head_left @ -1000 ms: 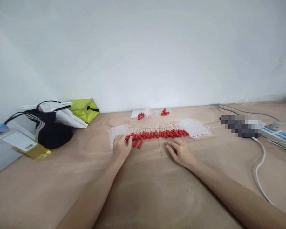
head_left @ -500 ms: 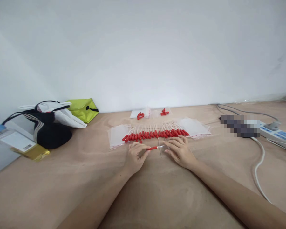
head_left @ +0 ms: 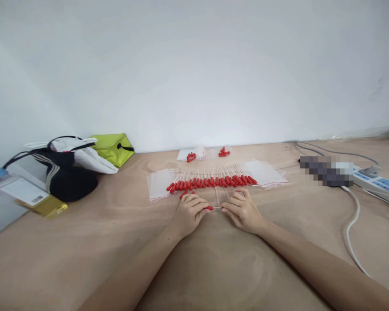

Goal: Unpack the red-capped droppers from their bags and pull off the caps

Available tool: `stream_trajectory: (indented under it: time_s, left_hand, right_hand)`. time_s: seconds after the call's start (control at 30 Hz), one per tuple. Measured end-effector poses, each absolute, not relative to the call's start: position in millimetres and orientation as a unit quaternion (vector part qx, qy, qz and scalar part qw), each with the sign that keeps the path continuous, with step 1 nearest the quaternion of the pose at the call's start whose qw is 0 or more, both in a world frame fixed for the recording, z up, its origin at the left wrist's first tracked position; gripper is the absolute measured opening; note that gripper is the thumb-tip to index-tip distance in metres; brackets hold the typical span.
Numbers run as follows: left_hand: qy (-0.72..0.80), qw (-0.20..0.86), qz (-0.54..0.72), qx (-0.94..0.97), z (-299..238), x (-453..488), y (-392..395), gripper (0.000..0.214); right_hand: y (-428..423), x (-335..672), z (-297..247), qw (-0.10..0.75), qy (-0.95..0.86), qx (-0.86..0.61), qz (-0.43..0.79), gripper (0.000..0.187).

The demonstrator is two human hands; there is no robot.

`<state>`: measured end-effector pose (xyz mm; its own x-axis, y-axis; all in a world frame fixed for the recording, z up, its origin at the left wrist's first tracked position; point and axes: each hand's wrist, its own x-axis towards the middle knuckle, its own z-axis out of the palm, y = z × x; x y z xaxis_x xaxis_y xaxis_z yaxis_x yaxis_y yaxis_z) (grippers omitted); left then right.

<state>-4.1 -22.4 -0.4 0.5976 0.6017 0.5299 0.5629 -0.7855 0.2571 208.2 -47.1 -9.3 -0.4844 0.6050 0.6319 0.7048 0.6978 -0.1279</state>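
Over on the left, a lime-green bag (head_left: 112,151) sits up near the pale wall (head_left: 214,65), black strap at its end! Right beside it slumps a crumpled white bag (head_left: 90,155), and in front, a black fabric item (head_left: 73,183) with pale stripes (cap or pouch, impossible to call). Nearer still, a labelled box (head_left: 27,190) flashes a gold lower part. Across to the right, a power strip (head_left: 383,183) takes a grey plug (head_left: 368,171), a pixelated dark object (head_left: 326,172) just beside it, and a white cable (head_left: 353,229) snakes towards the near side.
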Motion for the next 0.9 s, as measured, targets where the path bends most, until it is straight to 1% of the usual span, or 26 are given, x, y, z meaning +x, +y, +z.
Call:
stream_trajectory:
  time_s: [0.23,0.6,0.9]
  left_hand:
    - [0.314,0.017,0.305,0.899,-2.2,-5.8,-23.6,0.024]
    - [0.299,0.036,0.296,0.906,-1.9,-5.9,-26.4,0.022]
    - [0.297,0.035,0.289,0.909,-0.4,-5.4,-29.6,0.025]
  right_hand:
    - [-50.3,209.4,-6.3,0.335,-0.858,-0.380,-0.084,0.024]
    - [-53.8,211.1,-6.4,0.329,-0.862,-0.377,-0.082,0.024]
    - [-56.8,212.2,-6.5,0.332,-0.862,-0.373,-0.080,0.023]
